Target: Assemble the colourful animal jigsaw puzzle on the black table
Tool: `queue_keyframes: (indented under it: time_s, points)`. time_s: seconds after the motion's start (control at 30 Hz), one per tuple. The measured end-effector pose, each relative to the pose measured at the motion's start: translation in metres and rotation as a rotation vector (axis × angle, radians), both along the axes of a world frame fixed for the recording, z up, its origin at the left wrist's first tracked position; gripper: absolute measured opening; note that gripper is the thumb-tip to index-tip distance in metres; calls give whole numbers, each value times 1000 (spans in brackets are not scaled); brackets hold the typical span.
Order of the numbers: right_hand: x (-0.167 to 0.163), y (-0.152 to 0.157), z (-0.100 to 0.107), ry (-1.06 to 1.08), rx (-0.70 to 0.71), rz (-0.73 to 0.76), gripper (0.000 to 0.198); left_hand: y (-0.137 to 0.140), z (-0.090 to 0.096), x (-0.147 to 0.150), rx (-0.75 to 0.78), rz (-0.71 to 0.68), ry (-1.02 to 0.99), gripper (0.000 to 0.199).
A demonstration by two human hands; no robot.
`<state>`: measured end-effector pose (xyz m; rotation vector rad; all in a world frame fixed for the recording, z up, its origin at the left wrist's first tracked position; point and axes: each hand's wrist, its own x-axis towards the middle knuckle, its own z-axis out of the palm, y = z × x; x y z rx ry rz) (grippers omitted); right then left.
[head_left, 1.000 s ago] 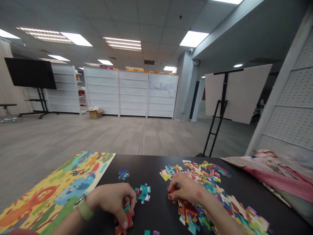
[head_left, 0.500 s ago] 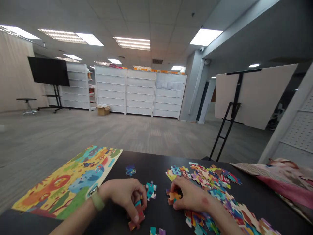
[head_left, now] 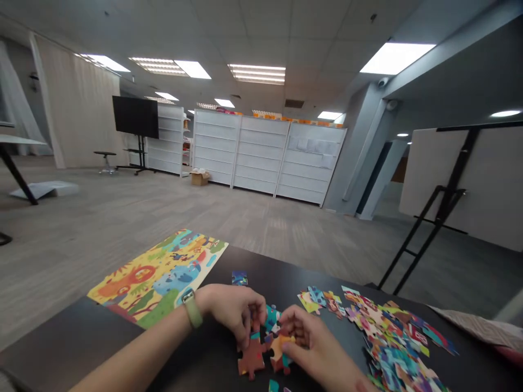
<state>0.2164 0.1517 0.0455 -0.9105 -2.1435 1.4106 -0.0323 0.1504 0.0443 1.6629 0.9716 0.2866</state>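
Note:
My left hand (head_left: 233,311), with a pale green watch band at the wrist, has its fingers closed on a reddish-brown puzzle piece (head_left: 252,359) low over the dark table. Close beside it, my right hand (head_left: 312,340) pinches an orange puzzle piece (head_left: 278,354). The two pieces lie side by side; whether they interlock I cannot tell. Just beyond, between the hands, a teal puzzle piece (head_left: 272,317) is partly covered by fingers. A dark blue puzzle piece (head_left: 239,278) lies flat past my left hand. Another teal piece (head_left: 273,386) is cut off at the bottom edge.
A colourful animal picture sheet (head_left: 175,277) lies on the left of the black table (head_left: 192,359). Loose puzzle pieces (head_left: 396,348) form a heap on the right, with patterned cloth (head_left: 478,321) past it. Beyond the table stand an easel board (head_left: 435,174), white shelves (head_left: 261,155) and a screen (head_left: 136,117).
My right hand has moved left from the heap's edge, bringing the orange piece beside the reddish-brown one. The head view has turned left, so the scene sits further right.

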Motion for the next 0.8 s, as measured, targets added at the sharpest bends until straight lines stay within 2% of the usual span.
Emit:
queue_keyframes:
  time_s: [0.1, 0.33, 0.53, 0.63, 0.8]
  points:
    - [-1, 2, 1, -57, 50, -23, 14, 1, 0, -1, 11, 4, -6, 65]
    - [-2, 1, 3, -46, 40, -7, 18, -1, 4, -3, 71, -44, -25, 57]
    - [2, 4, -3, -24, 27, 20, 22, -3, 12, -4, 121, -85, -23, 37]
    - [4, 5, -4, -47, 20, 19, 22, -4, 14, -4, 147, -54, 8, 26]
    - [5, 5, 0, -26, 73, 29, 17, -3, 11, -2, 118, -8, 81, 28]
